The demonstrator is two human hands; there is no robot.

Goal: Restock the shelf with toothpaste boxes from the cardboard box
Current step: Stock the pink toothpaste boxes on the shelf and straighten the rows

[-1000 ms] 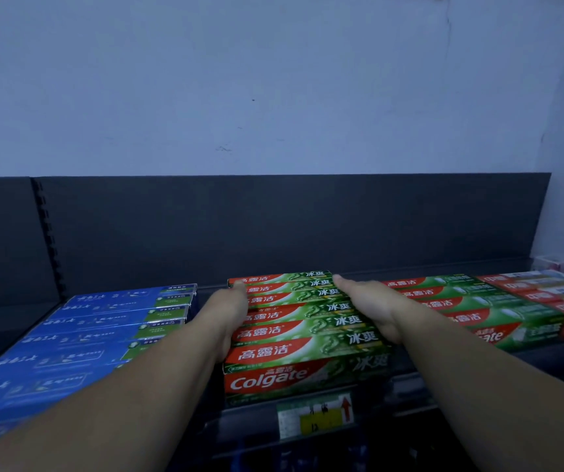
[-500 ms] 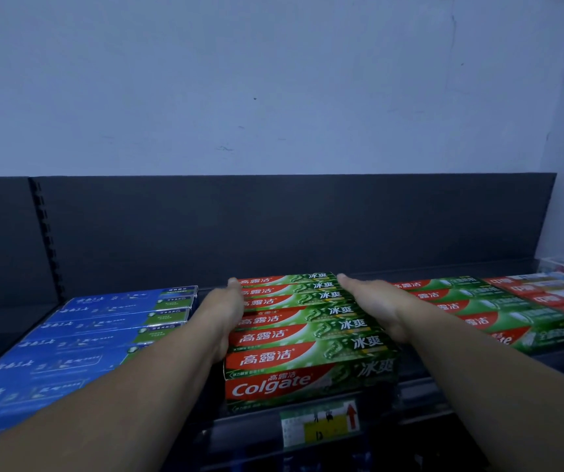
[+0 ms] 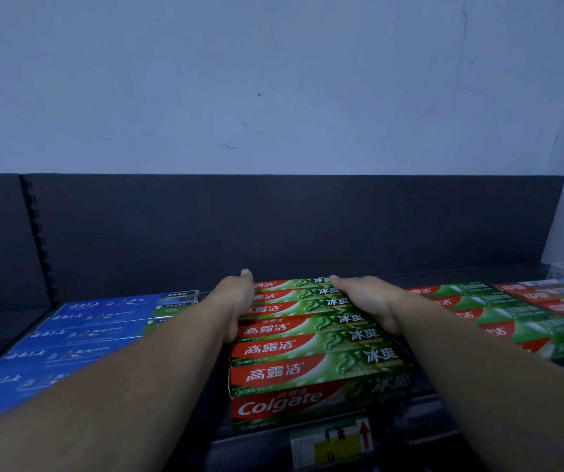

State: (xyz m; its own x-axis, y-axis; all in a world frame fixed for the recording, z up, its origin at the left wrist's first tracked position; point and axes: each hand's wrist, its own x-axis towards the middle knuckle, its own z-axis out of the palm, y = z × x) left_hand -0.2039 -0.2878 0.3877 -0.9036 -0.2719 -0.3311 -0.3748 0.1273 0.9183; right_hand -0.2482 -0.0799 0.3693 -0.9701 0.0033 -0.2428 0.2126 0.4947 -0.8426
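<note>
The left hand (image 3: 236, 301) and right hand (image 3: 365, 301) are pressing flat, fingers extended, against opposite ends of the Colgate toothpaste boxes (image 3: 311, 349). These are lying between the palms on the shelf (image 3: 260, 444), long axes running hand to hand, with both hands reaching equally far.

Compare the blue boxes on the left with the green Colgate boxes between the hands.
The blue boxes are blue with green ends; the green Colgate boxes are red and green. The blue boxes lie untouched; the left hand and right hand press the green Colgate boxes from either side. Both lie flat in rows.
</note>
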